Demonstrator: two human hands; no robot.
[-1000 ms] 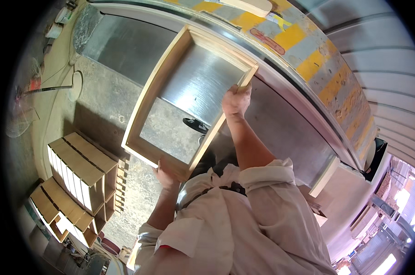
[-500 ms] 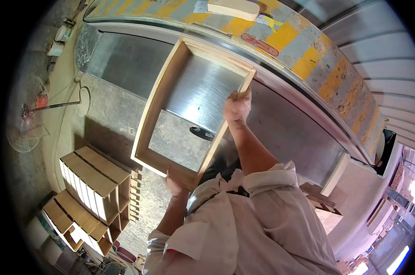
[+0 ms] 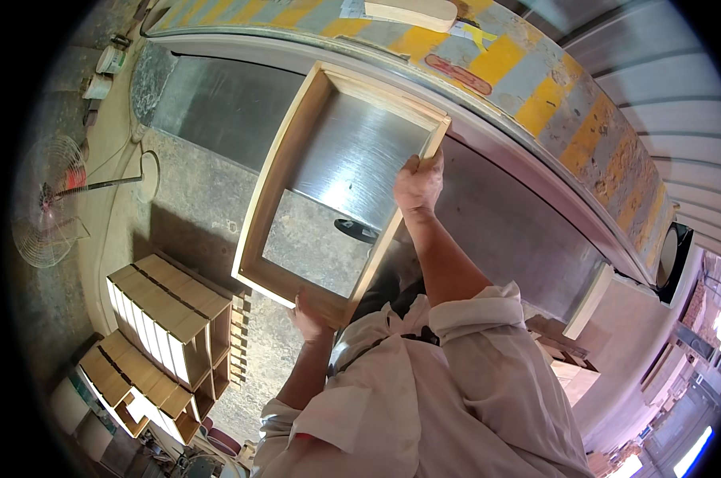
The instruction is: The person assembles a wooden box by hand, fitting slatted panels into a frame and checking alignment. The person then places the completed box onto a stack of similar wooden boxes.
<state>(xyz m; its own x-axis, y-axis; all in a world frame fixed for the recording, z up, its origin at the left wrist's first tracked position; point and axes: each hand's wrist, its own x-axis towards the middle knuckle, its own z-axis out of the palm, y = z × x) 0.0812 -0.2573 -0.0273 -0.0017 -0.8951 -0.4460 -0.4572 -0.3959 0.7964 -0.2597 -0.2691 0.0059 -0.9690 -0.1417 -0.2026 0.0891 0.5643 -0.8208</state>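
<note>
Between my hands is an open rectangular wooden frame (image 3: 258,209), pale and shallow-sided, with no bottom. Its far part lies over a shiny metal bed (image 3: 217,103) and its far side is against or close to the belt edge of a long machine. My right hand (image 3: 420,183) is wrapped round the right side of the frame near its far right corner. My left hand (image 3: 309,316) grips the near side, thumb over the rim and fingers hidden beneath. Through the frame I see the metal surface, the floor and a dark oval object (image 3: 355,230).
Stacked wooden frames (image 3: 169,311) stand on a pallet at the lower left. A wire-caged fan (image 3: 51,195) is at the far left. The machine's striped yellow-grey top (image 3: 488,68) carries a wooden block (image 3: 412,12). A wooden strip (image 3: 590,301) sits at the metal bed's right end.
The whole view has shifted slightly, with nearly everything a few pixels to the right. Both hands keep their hold on the wooden frame, which stays in almost the same place over the metal bed.
</note>
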